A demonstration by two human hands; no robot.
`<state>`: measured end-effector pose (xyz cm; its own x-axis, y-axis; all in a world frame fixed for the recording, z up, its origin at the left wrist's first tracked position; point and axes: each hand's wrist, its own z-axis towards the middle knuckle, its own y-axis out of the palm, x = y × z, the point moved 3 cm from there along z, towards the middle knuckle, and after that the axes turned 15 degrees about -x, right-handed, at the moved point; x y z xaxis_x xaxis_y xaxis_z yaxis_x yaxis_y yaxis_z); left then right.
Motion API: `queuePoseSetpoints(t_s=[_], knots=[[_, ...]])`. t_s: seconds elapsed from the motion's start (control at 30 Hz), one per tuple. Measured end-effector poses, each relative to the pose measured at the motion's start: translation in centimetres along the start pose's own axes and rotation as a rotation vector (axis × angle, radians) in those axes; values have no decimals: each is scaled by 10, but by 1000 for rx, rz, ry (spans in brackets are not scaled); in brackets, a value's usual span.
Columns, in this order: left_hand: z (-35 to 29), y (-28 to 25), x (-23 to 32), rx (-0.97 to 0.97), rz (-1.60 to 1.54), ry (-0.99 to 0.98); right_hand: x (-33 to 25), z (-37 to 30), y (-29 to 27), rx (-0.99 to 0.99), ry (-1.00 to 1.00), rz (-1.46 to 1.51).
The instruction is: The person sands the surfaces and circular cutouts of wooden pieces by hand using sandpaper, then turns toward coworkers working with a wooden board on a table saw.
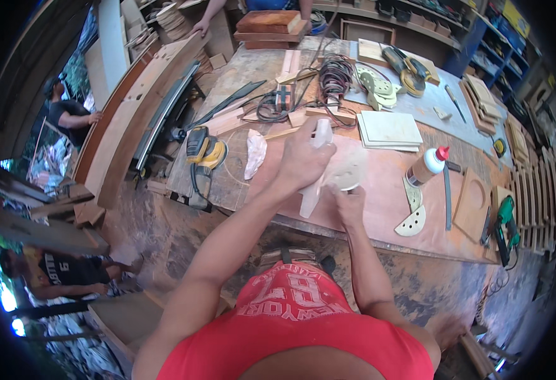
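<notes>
Above the near edge of the workbench, my left hand [306, 158] is closed round a long pale strip [309, 201], whose ends stick out above and below the fingers. My right hand [350, 204] is closed at the lower edge of a pale round sheet [349, 166]. It resembles a sanding disc, but blur hides its detail. The sheet sits right beside the strip; whether they are joined, I cannot tell. Left of my hands lies a crumpled whitish cloth or paper [256, 154]. A folded sanding disc with holes [412, 221] rests to the right.
Around lie a yellow sander [206, 149], white sheets [389, 130], a red-capped glue bottle [427, 166], a second sander [411, 75], a coiled cord [336, 76] and a green power tool [506, 221]. Another person's hand [201, 26] touches a long board at the far left. Two people are at left.
</notes>
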<state>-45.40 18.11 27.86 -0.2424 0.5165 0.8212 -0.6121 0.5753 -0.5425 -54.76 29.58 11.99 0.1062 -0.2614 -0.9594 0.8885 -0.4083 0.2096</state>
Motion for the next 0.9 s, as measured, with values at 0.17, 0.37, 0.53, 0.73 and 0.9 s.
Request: queuePoseSetpoints(t_s=[0.17, 0.37, 0.53, 0.73, 0.9], knots=[[-6, 0, -1, 6, -102, 6, 14, -17, -53, 206, 111, -116], [-22, 0, -7, 49, -141, 37, 35, -48, -77, 142, 502, -15], [-41, 4, -2, 75, -171, 30, 23, -78, -59, 137, 719, 504], [-64, 21, 16, 150, -55, 178, -2, -102, -19, -66, 555, 362], [-71, 47, 25, 112, -166, 151, -32, -106, -6, -203, 268, 376]])
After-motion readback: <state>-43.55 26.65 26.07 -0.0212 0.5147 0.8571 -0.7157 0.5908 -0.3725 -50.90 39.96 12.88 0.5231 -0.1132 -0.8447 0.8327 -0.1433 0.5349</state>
